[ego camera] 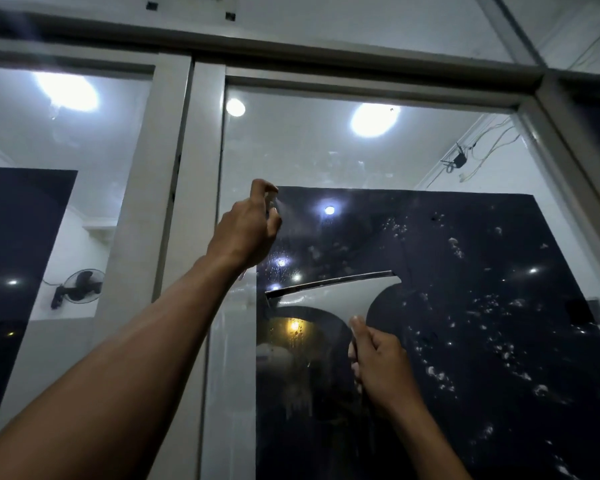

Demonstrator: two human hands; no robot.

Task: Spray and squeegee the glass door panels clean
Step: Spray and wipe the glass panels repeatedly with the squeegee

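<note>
My left hand (246, 233) is raised high against the right glass door panel (413, 161) and grips a small spray bottle (273, 206), almost wholly hidden by the fingers, one finger on top. A faint mist leaves it toward the glass. Lower down, my right hand (378, 365) holds the handle of a white squeegee (336, 296), its dark rubber blade up and tilted, close to the glass. Droplets and foam spots cover the dark part of this panel.
A white door frame post (184, 188) separates the right panel from the left glass panel (66, 140). The top frame rail (291, 53) runs above. Ceiling lights, a wall fan (80, 287) and loose cables (471, 157) show through or in the glass.
</note>
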